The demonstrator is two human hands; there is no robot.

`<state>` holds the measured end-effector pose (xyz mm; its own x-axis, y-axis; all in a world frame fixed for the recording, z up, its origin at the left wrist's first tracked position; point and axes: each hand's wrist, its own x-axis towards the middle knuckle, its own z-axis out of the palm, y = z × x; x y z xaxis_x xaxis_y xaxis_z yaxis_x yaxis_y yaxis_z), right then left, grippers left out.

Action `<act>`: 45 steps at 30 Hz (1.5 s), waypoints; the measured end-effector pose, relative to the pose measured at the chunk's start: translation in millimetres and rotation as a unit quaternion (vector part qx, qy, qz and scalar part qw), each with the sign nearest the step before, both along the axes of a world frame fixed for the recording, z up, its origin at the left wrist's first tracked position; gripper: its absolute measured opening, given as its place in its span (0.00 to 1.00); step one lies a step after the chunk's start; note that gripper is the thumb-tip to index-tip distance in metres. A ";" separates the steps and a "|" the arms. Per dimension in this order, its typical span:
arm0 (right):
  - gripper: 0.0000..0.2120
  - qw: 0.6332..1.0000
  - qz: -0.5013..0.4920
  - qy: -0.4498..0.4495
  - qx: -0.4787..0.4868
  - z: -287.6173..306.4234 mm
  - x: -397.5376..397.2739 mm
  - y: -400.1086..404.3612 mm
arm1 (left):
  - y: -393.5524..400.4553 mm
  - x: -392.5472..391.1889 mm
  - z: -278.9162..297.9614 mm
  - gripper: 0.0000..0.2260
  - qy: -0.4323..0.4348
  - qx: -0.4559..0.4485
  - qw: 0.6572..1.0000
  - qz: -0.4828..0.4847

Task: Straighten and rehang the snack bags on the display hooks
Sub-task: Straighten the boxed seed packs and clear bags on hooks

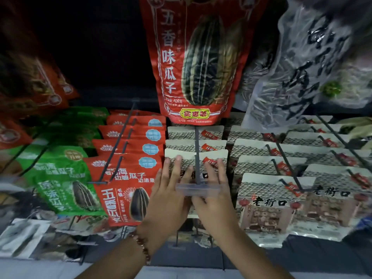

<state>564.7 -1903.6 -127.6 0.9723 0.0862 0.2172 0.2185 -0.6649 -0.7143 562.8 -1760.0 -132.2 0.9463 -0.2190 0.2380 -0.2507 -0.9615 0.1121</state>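
Your left hand point(168, 193) and right hand point(214, 195) lie side by side, fingers straight, pressed flat on the front beige snack bag point(196, 158). That bag hangs on the centre display hook point(197, 156), behind its clear price tag holder point(198, 189). A large red bag point(198, 57) hangs above; red bags point(128, 178) hang left.

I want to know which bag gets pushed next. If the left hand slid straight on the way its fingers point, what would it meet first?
The left hand lies flat on the front beige bag, fingers pointing up. Next in line is probably the beige bag behind it; depth is unclear.
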 end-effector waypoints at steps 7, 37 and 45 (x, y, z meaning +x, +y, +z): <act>0.43 0.899 -0.118 0.280 0.314 -23.2 -15.5 -6.0 | -0.8 -42.8 -35.3 0.28 0.088 -0.323 0.938 0.089; 0.33 0.969 -0.093 0.120 -0.193 20.1 -101.5 -50.2 | 11.5 -44.5 -12.0 0.30 0.066 -0.002 0.984 -0.167; 0.30 0.977 -0.127 0.089 -0.148 16.7 -91.1 -121.1 | -39.6 -56.8 -6.8 0.27 0.061 0.012 0.976 -0.211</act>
